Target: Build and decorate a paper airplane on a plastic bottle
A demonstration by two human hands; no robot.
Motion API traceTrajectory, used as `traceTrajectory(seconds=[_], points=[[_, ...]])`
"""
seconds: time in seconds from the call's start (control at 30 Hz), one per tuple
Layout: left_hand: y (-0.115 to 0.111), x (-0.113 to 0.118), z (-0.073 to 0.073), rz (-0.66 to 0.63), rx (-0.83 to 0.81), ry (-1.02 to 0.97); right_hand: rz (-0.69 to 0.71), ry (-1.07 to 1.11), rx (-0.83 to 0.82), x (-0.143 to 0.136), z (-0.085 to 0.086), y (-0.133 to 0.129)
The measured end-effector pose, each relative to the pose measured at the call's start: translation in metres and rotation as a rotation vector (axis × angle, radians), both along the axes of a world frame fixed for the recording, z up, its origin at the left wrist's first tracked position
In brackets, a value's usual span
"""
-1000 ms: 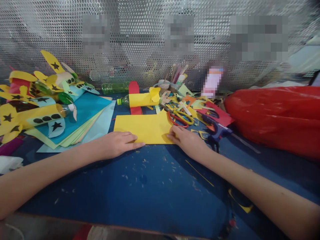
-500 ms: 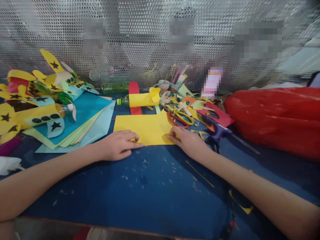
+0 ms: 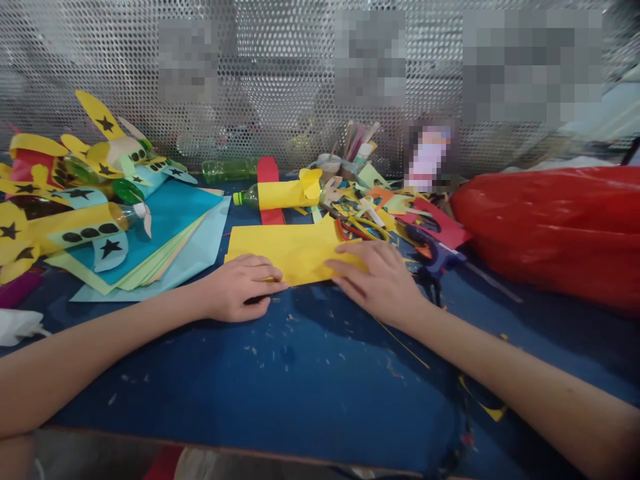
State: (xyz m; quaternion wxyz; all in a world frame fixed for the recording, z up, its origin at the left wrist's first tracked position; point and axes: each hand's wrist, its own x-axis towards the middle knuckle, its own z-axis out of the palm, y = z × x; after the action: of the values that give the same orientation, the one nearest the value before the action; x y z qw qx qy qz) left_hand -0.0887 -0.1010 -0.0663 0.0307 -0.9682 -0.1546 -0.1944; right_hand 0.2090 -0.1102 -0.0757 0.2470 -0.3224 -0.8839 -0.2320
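Note:
A yellow sheet of paper [image 3: 287,247] lies on the blue table [image 3: 260,393] between my hands, and looks folded or doubled. My left hand [image 3: 245,287] rests on its near left part with fingers stretched out. On its right part are the fingers of my right hand [image 3: 380,277], apart and slightly bent, covering that corner. Just behind the paper lies a bottle [image 3: 285,195] wrapped in yellow paper, with a red paper strip [image 3: 267,171] across it. Scissors with red and yellow handles [image 3: 350,230] lie behind my right hand, partly hidden.
Colored paper sheets [image 3: 175,220] and decorated bottle planes [image 3: 75,230] fill the left. Paper scraps [image 3: 370,200] lie behind the scissors. A blue glue gun [image 3: 437,257] is right of my right hand, before a red bag [image 3: 550,233]. Behind stands a perforated metal screen [image 3: 280,80].
My right hand has moved further onto the paper, its fingers now laid across it instead of pinching the near right corner. The paper's right side has shifted slightly. My left hand stays nearly in place.

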Motion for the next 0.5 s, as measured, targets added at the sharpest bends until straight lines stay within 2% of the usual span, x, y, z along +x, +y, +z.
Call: traceTrajectory(seconds=[0.07, 0.13, 0.27, 0.5], points=[[-0.0001, 0.0, 0.0002, 0.0, 0.016, 0.006, 0.14, -0.105, -0.034, -0.0045, 0.0034, -0.006], [0.0, 0.0, 0.0002, 0.003, 0.027, 0.017, 0.201, -0.186, -0.115, -0.0082, 0.0053, -0.0086], [0.0004, -0.0001, -0.0008, 0.01, 0.033, 0.033, 0.169, -0.205, -0.238, -0.0109, 0.0047, -0.0052], [0.0004, -0.0005, -0.0017, 0.01, 0.037, 0.028, 0.153, -0.239, -0.307, -0.0118, 0.0033, -0.0017]])
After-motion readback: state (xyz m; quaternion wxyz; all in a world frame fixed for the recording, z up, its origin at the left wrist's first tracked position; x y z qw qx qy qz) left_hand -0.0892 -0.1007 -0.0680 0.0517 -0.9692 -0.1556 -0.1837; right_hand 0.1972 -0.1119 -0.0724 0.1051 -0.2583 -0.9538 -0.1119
